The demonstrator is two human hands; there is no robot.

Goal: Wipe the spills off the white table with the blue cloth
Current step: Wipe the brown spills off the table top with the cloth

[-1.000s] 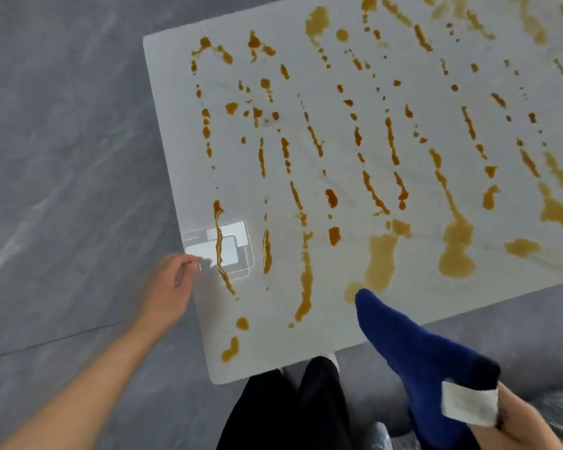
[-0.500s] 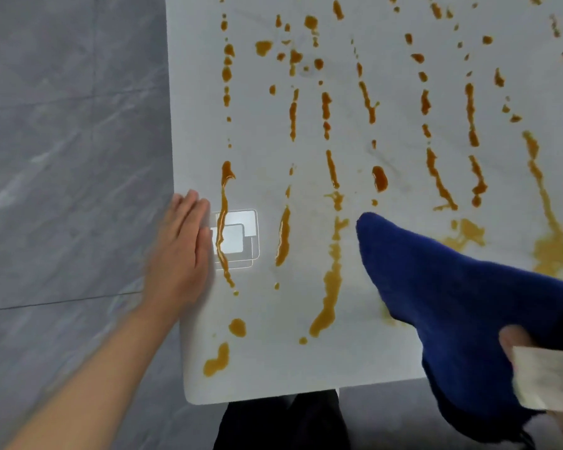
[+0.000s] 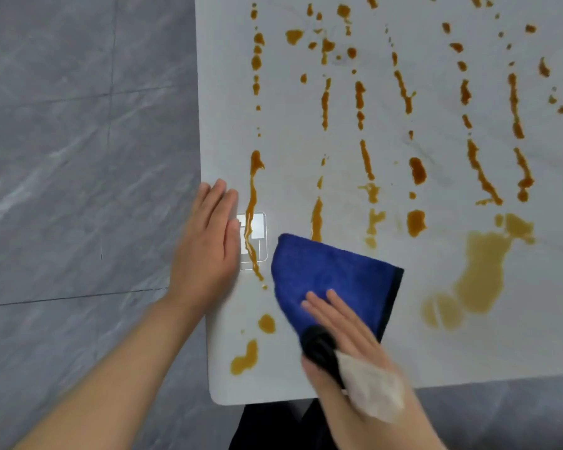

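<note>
With left hand (image 3: 208, 241) flat, fingers straight, at white tabletop's (image 3: 436, 358) left edge & right hand (image 3: 348, 339) fingers spread, pressing folded blue terry cloth (image 3: 335, 280) near front-left corner, keep even pressure, sweep along amber spill streaks (image 3: 317, 219).

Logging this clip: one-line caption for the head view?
Right hand presses blue cloth onto orange-spilled white table; left hand rests flat at its edge.

cloth (image 3: 335, 280) on table (image 3: 436, 358), spills (image 3: 364, 157) beyond

No readable text on the white table (image 3: 436, 345) or blue cloth (image 3: 332, 280) (its label (image 3: 368, 384) blurred).
</note>
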